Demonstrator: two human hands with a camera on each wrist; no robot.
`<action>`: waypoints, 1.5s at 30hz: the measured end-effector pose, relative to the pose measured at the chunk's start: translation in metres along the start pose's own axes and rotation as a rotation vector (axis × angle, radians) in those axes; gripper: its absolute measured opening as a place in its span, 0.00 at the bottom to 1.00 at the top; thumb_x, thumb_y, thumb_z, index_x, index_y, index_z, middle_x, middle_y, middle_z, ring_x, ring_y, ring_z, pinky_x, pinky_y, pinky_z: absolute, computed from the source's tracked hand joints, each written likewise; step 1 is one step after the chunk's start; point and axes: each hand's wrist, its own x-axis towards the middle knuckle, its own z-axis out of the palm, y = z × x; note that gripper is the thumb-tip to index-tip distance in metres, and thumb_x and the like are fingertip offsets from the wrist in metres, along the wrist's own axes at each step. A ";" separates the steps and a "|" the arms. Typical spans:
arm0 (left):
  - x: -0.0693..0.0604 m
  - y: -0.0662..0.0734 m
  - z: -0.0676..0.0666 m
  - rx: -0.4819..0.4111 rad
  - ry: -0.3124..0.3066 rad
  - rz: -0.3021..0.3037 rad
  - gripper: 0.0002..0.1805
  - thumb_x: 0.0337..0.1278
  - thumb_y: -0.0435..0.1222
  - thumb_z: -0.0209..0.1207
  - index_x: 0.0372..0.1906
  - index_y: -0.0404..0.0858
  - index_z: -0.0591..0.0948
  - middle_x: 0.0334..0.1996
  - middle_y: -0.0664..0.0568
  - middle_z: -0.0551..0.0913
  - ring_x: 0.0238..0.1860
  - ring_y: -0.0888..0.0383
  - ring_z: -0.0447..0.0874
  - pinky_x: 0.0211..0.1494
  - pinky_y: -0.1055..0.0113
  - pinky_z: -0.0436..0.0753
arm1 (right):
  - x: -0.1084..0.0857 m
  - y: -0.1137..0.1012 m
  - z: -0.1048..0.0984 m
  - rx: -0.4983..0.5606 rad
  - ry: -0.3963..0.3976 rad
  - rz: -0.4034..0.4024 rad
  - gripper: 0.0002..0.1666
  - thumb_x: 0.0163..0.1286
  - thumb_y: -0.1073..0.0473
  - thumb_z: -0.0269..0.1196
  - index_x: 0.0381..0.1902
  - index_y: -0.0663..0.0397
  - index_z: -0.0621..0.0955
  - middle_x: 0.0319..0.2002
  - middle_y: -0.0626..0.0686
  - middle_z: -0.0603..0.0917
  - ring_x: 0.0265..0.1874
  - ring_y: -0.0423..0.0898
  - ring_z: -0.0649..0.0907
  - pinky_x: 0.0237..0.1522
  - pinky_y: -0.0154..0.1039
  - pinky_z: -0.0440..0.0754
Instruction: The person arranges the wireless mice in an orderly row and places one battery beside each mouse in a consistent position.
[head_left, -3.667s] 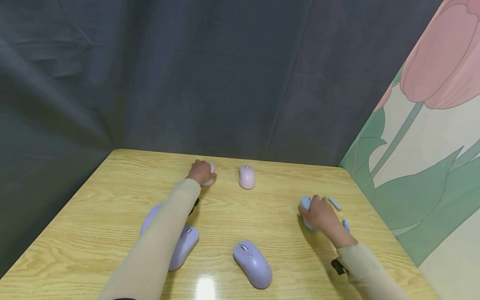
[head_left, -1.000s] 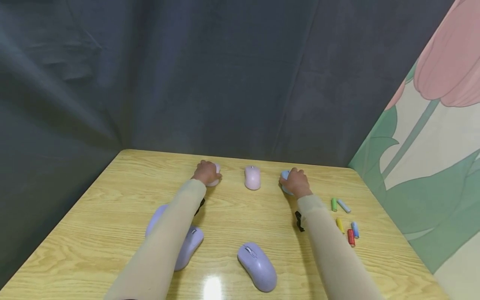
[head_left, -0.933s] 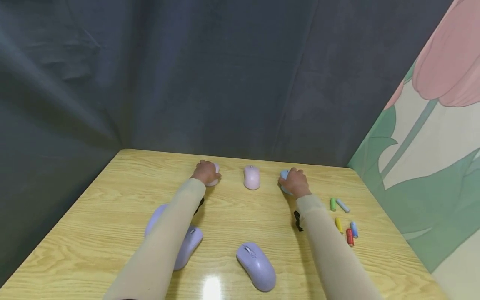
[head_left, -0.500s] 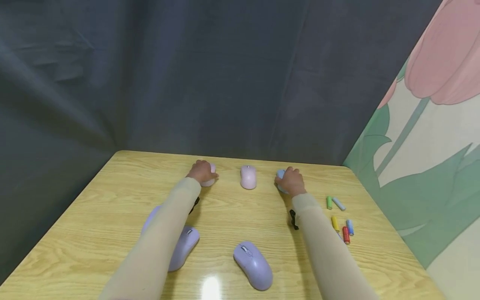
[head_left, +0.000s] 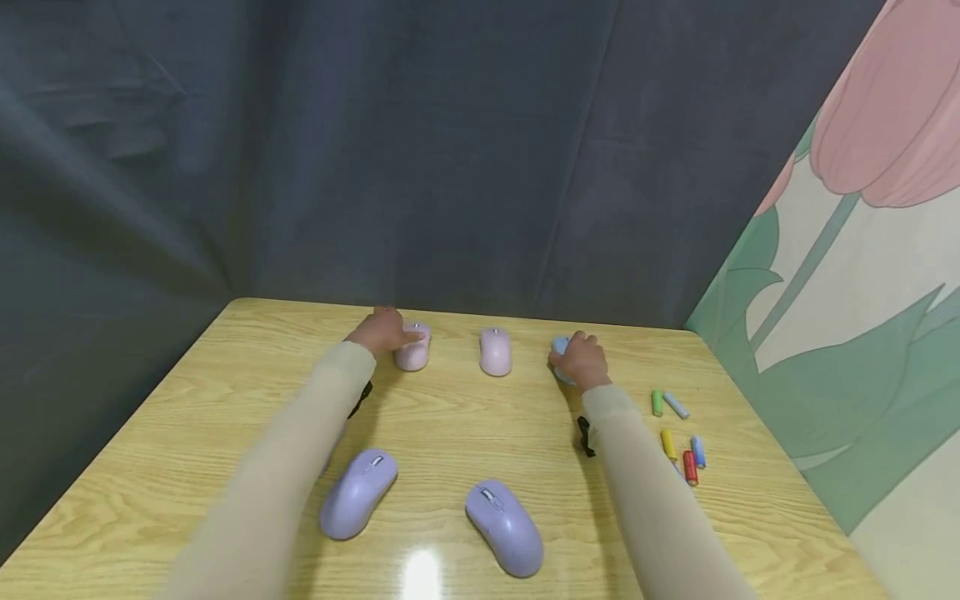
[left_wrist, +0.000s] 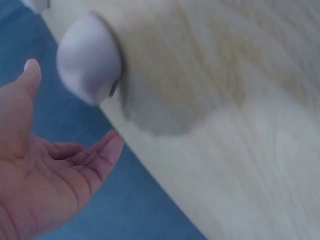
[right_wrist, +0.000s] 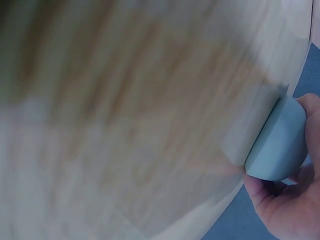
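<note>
Near the table's back edge, my left hand [head_left: 381,329] is beside a pale pink computer mouse [head_left: 413,354], its thumb over the mouse in the head view. The left wrist view shows that hand [left_wrist: 50,175] with its fingers loose and apart from the mouse [left_wrist: 90,57]. To the right, my right hand [head_left: 585,361] grips a light blue computer mouse [head_left: 559,344], mostly covered by the hand. Thumb and fingers hold the blue mouse [right_wrist: 280,142] by its sides in the right wrist view. A second pink mouse [head_left: 495,352] sits between the hands.
Two purple mice [head_left: 358,493] lie toward the front of the wooden table [head_left: 450,433]; another purple thing is mostly hidden by the left sleeve. Several small coloured batteries, including a red one [head_left: 691,468] and a green one [head_left: 657,403], lie at right. A dark curtain [head_left: 450,167] hangs behind.
The right hand carried the blue mouse from beside the batteries to the back, level with the pink mice. Just now the left hand let go of its pink mouse and shifted left.
</note>
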 end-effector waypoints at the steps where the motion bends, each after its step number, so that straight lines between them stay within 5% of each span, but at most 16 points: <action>1: -0.002 -0.002 -0.005 0.004 -0.014 0.005 0.37 0.70 0.53 0.50 0.60 0.20 0.71 0.68 0.23 0.55 0.65 0.30 0.60 0.63 0.45 0.67 | 0.000 -0.001 0.000 0.000 0.000 -0.001 0.46 0.72 0.44 0.52 0.68 0.78 0.52 0.58 0.77 0.63 0.52 0.71 0.72 0.48 0.59 0.76; 5: -0.010 -0.009 -0.022 0.058 -0.040 0.040 0.36 0.71 0.53 0.48 0.59 0.20 0.71 0.67 0.23 0.57 0.68 0.31 0.54 0.66 0.44 0.63 | -0.002 -0.003 -0.002 0.004 0.001 0.001 0.46 0.72 0.44 0.52 0.67 0.78 0.53 0.57 0.76 0.63 0.52 0.70 0.72 0.48 0.59 0.76; 9: -0.023 -0.016 -0.035 0.128 -0.036 0.077 0.34 0.71 0.52 0.49 0.55 0.20 0.74 0.62 0.25 0.66 0.63 0.32 0.64 0.63 0.45 0.66 | -0.003 -0.004 -0.002 0.007 -0.007 0.004 0.45 0.72 0.44 0.52 0.68 0.78 0.53 0.57 0.76 0.63 0.51 0.69 0.73 0.47 0.58 0.77; 16: -0.057 -0.032 -0.039 0.155 -0.011 0.145 0.36 0.71 0.51 0.50 0.58 0.18 0.70 0.57 0.24 0.71 0.58 0.32 0.70 0.60 0.44 0.70 | -0.002 -0.001 -0.002 0.007 0.008 0.006 0.43 0.71 0.45 0.52 0.65 0.78 0.55 0.54 0.75 0.65 0.50 0.69 0.73 0.47 0.58 0.76; 28: -0.122 -0.059 -0.008 0.127 0.102 0.164 0.37 0.67 0.51 0.55 0.58 0.18 0.71 0.53 0.25 0.74 0.54 0.32 0.75 0.55 0.43 0.74 | -0.003 0.000 -0.003 0.016 0.004 0.008 0.43 0.71 0.45 0.52 0.65 0.78 0.55 0.55 0.75 0.64 0.50 0.69 0.73 0.47 0.58 0.76; 37: -0.149 -0.072 0.020 0.111 0.229 0.184 0.37 0.62 0.50 0.60 0.57 0.19 0.71 0.49 0.26 0.75 0.46 0.34 0.79 0.47 0.44 0.78 | -0.007 0.000 -0.005 0.014 0.000 0.016 0.44 0.71 0.46 0.53 0.65 0.79 0.55 0.54 0.76 0.65 0.49 0.69 0.74 0.45 0.58 0.77; 45: -0.168 -0.074 0.038 0.172 0.253 0.209 0.41 0.54 0.55 0.65 0.54 0.20 0.73 0.44 0.30 0.76 0.42 0.39 0.81 0.42 0.46 0.80 | -0.006 0.000 -0.005 0.013 0.002 0.003 0.43 0.71 0.46 0.52 0.65 0.79 0.55 0.54 0.76 0.65 0.49 0.69 0.73 0.45 0.58 0.77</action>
